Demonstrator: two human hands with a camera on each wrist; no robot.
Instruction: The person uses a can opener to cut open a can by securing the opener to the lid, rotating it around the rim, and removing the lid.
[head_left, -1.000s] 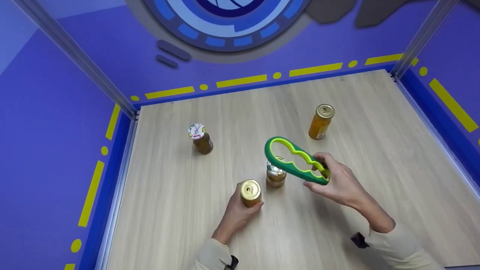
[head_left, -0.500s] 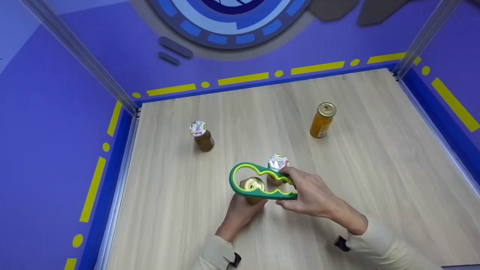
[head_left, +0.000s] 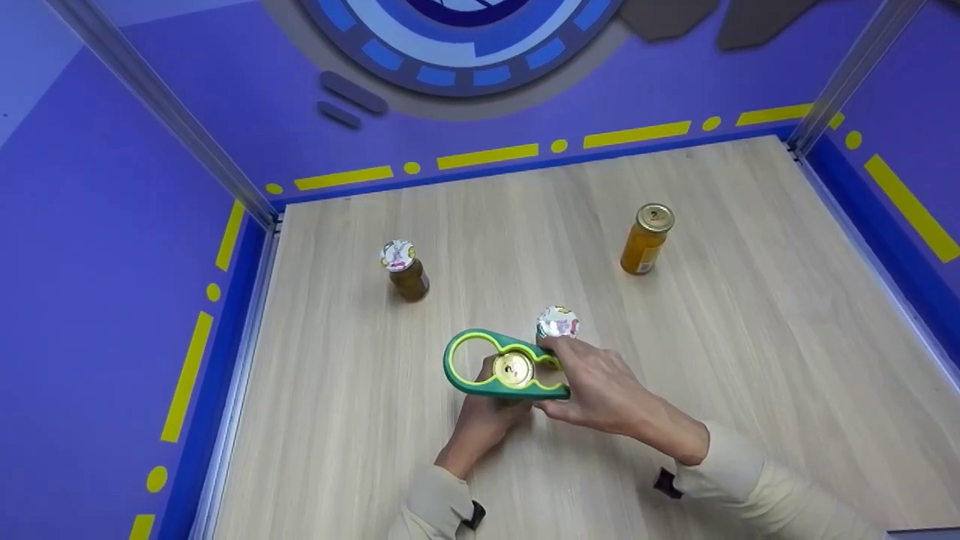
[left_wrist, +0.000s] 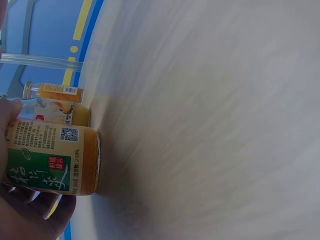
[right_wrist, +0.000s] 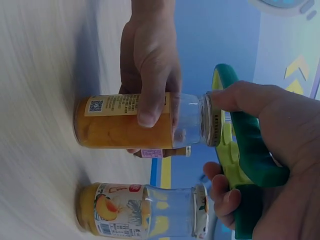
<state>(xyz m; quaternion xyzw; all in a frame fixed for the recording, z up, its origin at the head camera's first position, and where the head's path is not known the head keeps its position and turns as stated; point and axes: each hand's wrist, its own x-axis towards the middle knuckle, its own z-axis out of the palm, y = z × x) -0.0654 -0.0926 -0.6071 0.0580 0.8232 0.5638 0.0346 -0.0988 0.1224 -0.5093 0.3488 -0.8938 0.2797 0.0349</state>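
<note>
My left hand [head_left: 487, 424] grips a glass jar of orange fruit [right_wrist: 125, 121] around its body; the jar stands upright with a gold lid [head_left: 514, 369]. A green jar opener [head_left: 469, 390] with a lime-coloured scalloped inner edge is held by its handle end in my right hand [head_left: 607, 390]. In the head view the opener's middle scallops lie around the gold lid. The right thumb touches the lid's side in the right wrist view. Just beyond, a jar with a peach label [right_wrist: 120, 210] and a patterned white lid [head_left: 557, 322] stands partly hidden behind the right hand.
A brown jar with a patterned lid [head_left: 409, 279] stands at the left of the wooden table [head_left: 337, 420]. Toward the back right is another orange jar with a gold lid [head_left: 643, 247]. Purple panels [head_left: 225, 97] wall the table at the back and sides.
My right hand has carried the jar opener left and down, from above the peach-label jar onto the gold lid of the held jar. The left hand keeps its grip.
</note>
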